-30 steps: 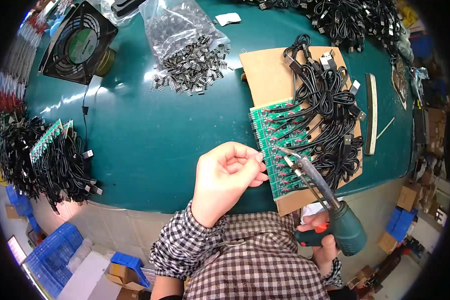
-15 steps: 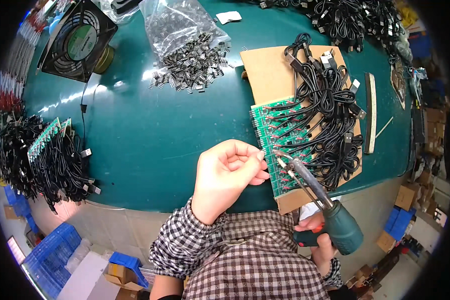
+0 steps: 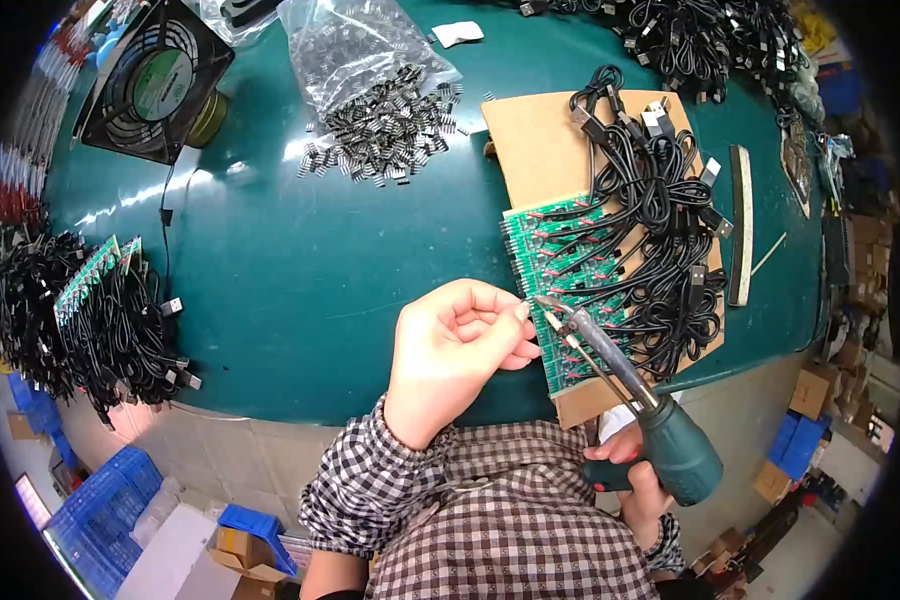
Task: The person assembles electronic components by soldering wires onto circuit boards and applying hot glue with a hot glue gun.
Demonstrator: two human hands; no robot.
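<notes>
**Soldering partway down the row of boards**

Holding a green soldering gun (image 3: 682, 455) in the right hand (image 3: 647, 491), closed round its handle, with the tip at the left edge of the green circuit boards (image 3: 560, 245) (contact too small to confirm). Pinching thumb and finger together in the left hand (image 3: 448, 345), just beside that tip; cannot tell what, if anything, sits between them. Find the boards on a cardboard sheet (image 3: 535, 150), right of centre on the worktop (image 3: 340, 290).

Looks done along the upper edge, lined with pin headers (image 3: 511, 250); seemingly left to do below the fingertips, with no pins discernible there. Appears already wired to black USB cables (image 3: 655, 195).

See loose pin headers (image 3: 385, 135) spilling from a clear plastic bag (image 3: 355, 55), a fan (image 3: 160, 85) farther left, and another batch of wired boards (image 3: 85, 280) at far left. Crowded on the right by coiled cables; partly hidden by the gun's barrel.
</notes>
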